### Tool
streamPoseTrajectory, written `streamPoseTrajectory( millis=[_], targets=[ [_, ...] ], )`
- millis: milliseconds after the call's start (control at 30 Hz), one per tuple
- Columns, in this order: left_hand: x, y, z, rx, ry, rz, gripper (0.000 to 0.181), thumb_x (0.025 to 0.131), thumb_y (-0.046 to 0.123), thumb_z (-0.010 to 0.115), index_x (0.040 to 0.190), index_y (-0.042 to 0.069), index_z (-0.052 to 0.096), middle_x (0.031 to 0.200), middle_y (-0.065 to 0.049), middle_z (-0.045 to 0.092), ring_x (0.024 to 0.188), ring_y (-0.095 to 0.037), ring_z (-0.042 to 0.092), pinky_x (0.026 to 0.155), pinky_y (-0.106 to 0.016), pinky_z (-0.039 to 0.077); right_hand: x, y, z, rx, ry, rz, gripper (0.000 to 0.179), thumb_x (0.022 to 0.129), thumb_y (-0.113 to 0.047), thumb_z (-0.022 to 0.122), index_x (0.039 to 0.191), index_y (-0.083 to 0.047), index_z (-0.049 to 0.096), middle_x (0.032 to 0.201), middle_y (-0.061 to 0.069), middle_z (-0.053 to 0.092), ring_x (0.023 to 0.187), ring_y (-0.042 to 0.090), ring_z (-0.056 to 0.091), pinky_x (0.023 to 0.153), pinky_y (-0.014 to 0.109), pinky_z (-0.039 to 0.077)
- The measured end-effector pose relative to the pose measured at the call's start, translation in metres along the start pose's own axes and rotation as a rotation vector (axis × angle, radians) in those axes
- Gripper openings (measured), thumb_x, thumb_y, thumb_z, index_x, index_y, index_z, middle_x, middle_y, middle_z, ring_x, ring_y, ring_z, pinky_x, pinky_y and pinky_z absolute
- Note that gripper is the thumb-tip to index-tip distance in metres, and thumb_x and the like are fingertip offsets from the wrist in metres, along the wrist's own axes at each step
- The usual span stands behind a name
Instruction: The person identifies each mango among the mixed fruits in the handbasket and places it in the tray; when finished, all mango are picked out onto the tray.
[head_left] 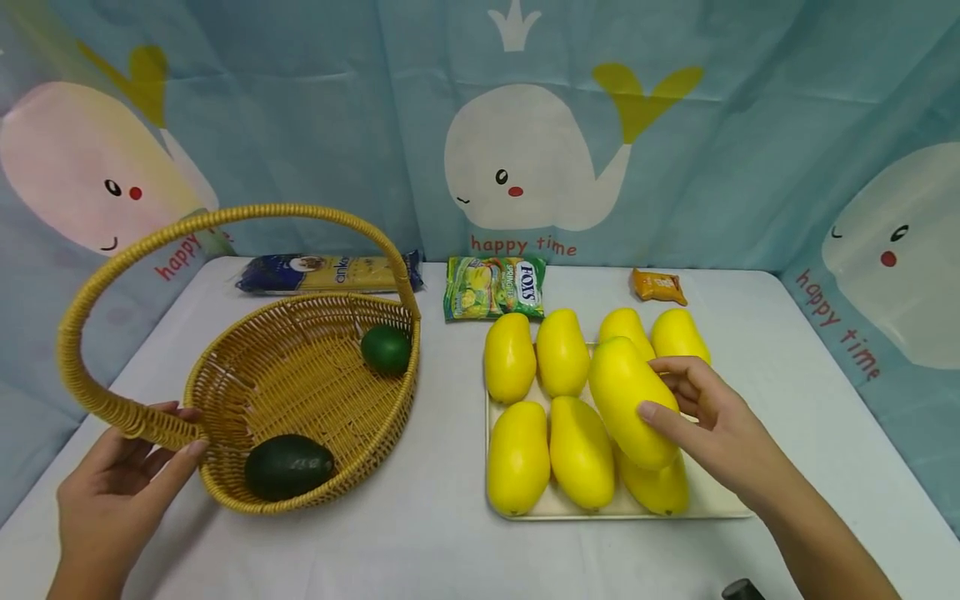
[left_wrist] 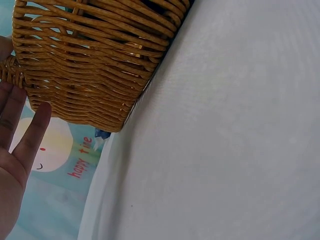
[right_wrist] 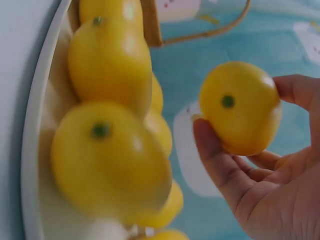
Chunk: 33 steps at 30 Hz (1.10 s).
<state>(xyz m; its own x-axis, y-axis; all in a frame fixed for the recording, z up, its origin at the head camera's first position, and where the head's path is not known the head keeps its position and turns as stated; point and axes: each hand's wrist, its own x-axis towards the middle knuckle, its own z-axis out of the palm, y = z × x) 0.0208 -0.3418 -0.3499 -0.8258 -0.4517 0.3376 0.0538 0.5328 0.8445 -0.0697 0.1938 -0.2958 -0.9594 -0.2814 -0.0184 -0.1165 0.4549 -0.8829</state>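
Note:
My right hand point(head_left: 712, 425) holds a yellow mango point(head_left: 630, 404) between thumb and fingers, raised above a cream tray point(head_left: 712, 492). Several other mangoes point(head_left: 517, 458) lie in rows on that tray. In the right wrist view the held mango point(right_wrist: 240, 107) is apart from the ones below. My left hand point(head_left: 120, 492) pinches the foot of the handle of a wicker basket point(head_left: 300, 375) at its left rim. Inside the basket lie a dark green avocado point(head_left: 289, 467) and a smaller green fruit point(head_left: 386, 350). The left wrist view shows the basket's woven outer side point(left_wrist: 90, 65).
Behind the basket is a blue and yellow pasta packet point(head_left: 322, 273). A green candy bag point(head_left: 495, 288) and a small orange packet point(head_left: 658, 287) lie at the back of the white table point(head_left: 442, 533). A black object point(head_left: 742, 590) shows at the front edge. Whale-print curtains enclose the table.

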Motion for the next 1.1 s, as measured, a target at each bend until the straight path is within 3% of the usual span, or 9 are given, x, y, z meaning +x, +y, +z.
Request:
streamPoseTrajectory(
  millis=[300, 500, 600, 733, 867, 1000, 1100],
  targets=[
    [-0.002, 0.002, -0.001, -0.005, 0.0, -0.004, 0.055, 0.077, -0.026, 0.07, 0.128, -0.008, 0.058, 0.118, -0.008, 0.066, 0.107, -0.013, 0.065, 0.087, -0.015, 0.053, -0.014, 0.03, -0.031, -0.199, 0.014, 0.18, 0.059, 0.102, -0.03, 0.061, 0.15, -0.008, 0.036, 0.136, 0.02, 0.048, 0.108, 0.032, 0.055, 0.074, 0.017, 0.053],
    [-0.002, 0.001, -0.002, -0.012, 0.004, -0.012, 0.056, 0.077, -0.025, 0.071, 0.128, -0.007, 0.059, 0.118, -0.008, 0.066, 0.107, -0.014, 0.065, 0.087, -0.015, 0.053, -0.022, 0.043, -0.047, -0.252, 0.042, 0.291, 0.066, 0.102, -0.038, 0.058, 0.151, -0.003, 0.033, 0.135, 0.024, 0.048, 0.108, 0.033, 0.05, 0.071, 0.017, 0.05],
    [-0.001, 0.001, -0.002, -0.016, 0.008, -0.017, 0.056, 0.077, -0.025, 0.071, 0.128, -0.007, 0.059, 0.118, -0.008, 0.066, 0.107, -0.014, 0.065, 0.087, -0.015, 0.053, -0.024, 0.05, -0.053, -0.257, 0.035, 0.364, 0.071, 0.102, -0.044, 0.055, 0.152, 0.0, 0.029, 0.137, 0.028, 0.045, 0.111, 0.037, 0.049, 0.079, 0.029, 0.054],
    [-0.001, 0.0, -0.002, -0.006, 0.01, -0.012, 0.056, 0.077, -0.024, 0.071, 0.129, -0.007, 0.059, 0.118, -0.007, 0.066, 0.107, -0.014, 0.065, 0.087, -0.014, 0.053, -0.025, 0.06, -0.055, -0.293, 0.011, 0.425, 0.077, 0.101, -0.05, 0.053, 0.151, 0.002, 0.028, 0.135, 0.031, 0.043, 0.105, 0.036, 0.051, 0.077, 0.037, 0.053],
    [-0.002, 0.001, -0.002, -0.026, 0.004, 0.005, 0.056, 0.077, -0.026, 0.07, 0.128, -0.009, 0.059, 0.118, -0.009, 0.066, 0.107, -0.014, 0.065, 0.088, -0.015, 0.053, -0.028, 0.07, -0.055, -0.348, -0.013, 0.46, 0.08, 0.099, -0.054, 0.055, 0.149, 0.003, 0.03, 0.131, 0.03, 0.046, 0.101, 0.033, 0.05, 0.069, 0.031, 0.05],
    [-0.003, 0.001, -0.004, -0.078, -0.004, 0.026, 0.055, 0.076, -0.03, 0.067, 0.128, -0.013, 0.057, 0.117, -0.011, 0.067, 0.107, -0.016, 0.065, 0.09, -0.016, 0.053, -0.03, 0.076, -0.055, -0.373, -0.034, 0.508, 0.085, 0.097, -0.06, 0.054, 0.148, 0.004, 0.031, 0.131, 0.033, 0.045, 0.105, 0.038, 0.047, 0.073, 0.036, 0.05],
    [-0.004, 0.002, -0.003, -0.062, -0.006, 0.059, 0.06, 0.074, -0.032, 0.067, 0.129, -0.012, 0.057, 0.118, -0.011, 0.067, 0.108, -0.015, 0.065, 0.09, -0.015, 0.053, -0.031, 0.078, -0.056, -0.374, -0.046, 0.532, 0.087, 0.096, -0.063, 0.052, 0.147, 0.005, 0.033, 0.133, 0.033, 0.045, 0.108, 0.04, 0.047, 0.076, 0.039, 0.051]
  ],
)
